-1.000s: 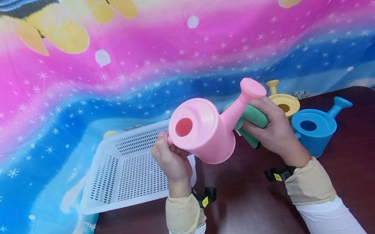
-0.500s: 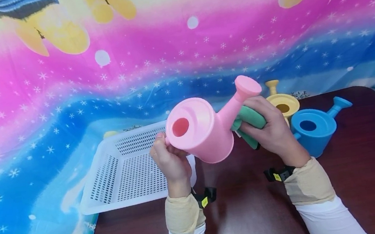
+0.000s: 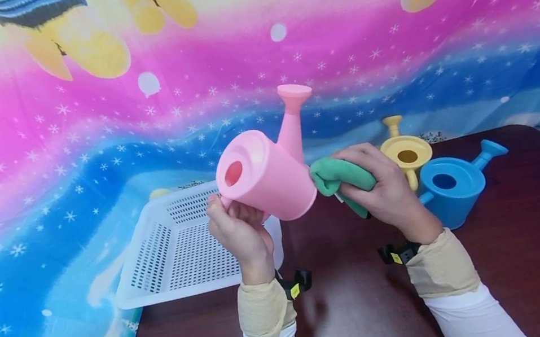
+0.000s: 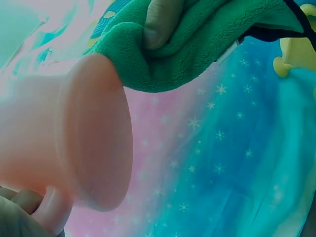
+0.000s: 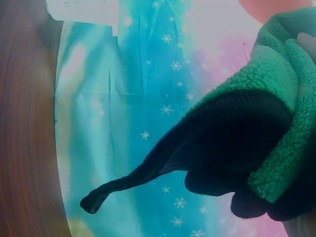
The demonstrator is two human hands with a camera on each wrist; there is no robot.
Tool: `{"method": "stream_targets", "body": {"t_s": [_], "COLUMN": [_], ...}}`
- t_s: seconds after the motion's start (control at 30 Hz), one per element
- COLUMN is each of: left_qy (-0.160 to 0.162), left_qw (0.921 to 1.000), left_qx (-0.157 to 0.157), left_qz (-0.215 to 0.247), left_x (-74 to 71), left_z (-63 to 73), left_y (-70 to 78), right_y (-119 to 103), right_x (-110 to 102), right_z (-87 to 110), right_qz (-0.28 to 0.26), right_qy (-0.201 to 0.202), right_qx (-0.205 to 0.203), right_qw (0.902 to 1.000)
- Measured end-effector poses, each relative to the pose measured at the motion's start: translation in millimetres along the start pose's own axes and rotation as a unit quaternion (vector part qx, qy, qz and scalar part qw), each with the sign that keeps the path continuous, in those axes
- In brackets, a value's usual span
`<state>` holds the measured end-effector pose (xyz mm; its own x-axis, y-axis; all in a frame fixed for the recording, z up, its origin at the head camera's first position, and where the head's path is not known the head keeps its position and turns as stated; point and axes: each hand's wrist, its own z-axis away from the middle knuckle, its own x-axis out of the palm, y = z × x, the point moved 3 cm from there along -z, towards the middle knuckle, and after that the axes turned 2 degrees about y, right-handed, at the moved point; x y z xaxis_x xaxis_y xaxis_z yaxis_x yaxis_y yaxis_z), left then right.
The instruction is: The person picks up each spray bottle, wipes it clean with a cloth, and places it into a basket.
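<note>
My left hand grips the handle of a pink watering can, raised over the table and tilted, its spout pointing up and its base turned right. In the left wrist view the can's flat base faces the camera, and fingers curl round the handle. My right hand pinches a folded green cloth, whose front edge is right at the can's lower side. In the right wrist view the fuzzy green cloth shows a dark edging that hangs down.
A white perforated basket stands at the left of the dark brown table. Right of my right hand are a yellow watering can and a blue watering can. A patterned cloth backdrop hangs behind.
The pink watering can has turned so its spout points more upward, and it has shifted left and up. The cloth has come from behind the spout to the can's lower side.
</note>
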<state>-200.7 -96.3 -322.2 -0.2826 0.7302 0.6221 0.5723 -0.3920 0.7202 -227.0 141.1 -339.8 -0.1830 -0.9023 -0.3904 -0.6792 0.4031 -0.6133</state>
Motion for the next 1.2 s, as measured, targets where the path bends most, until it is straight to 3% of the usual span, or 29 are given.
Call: {"method": "stream_targets", "body": {"t_s": [0.5, 0.77, 1.03, 1.2], "left_qy": [-0.010, -0.023, -0.033, -0.046], "left_qw": [0.9996, 0.9980, 0.9972, 0.9947], "left_qx": [0.025, 0.058, 0.059, 0.059], "left_qz": [-0.009, -0.010, -0.031, -0.070], "left_x": [3.4, 10.5, 17.7, 19.8], "left_z": [2.1, 7.7, 14.0, 15.5], "left_y": [-3.9, -6.4, -11.5, -15.5], "right_y": [-5.6, -8.8, -14.2, -16.5], "right_x": [6.4, 12.3, 21.1, 23.4], "right_z": [1.0, 1.9, 2.0, 1.7], "right_qz": [0.057, 0.062, 0.053, 0.046], "right_qy": [0.001, 0.009, -0.005, 0.000], "right_qx": [-0.003, -0.008, -0.023, -0.030], "right_qw": [0.9984, 0.9980, 0.9983, 0.9985]}}
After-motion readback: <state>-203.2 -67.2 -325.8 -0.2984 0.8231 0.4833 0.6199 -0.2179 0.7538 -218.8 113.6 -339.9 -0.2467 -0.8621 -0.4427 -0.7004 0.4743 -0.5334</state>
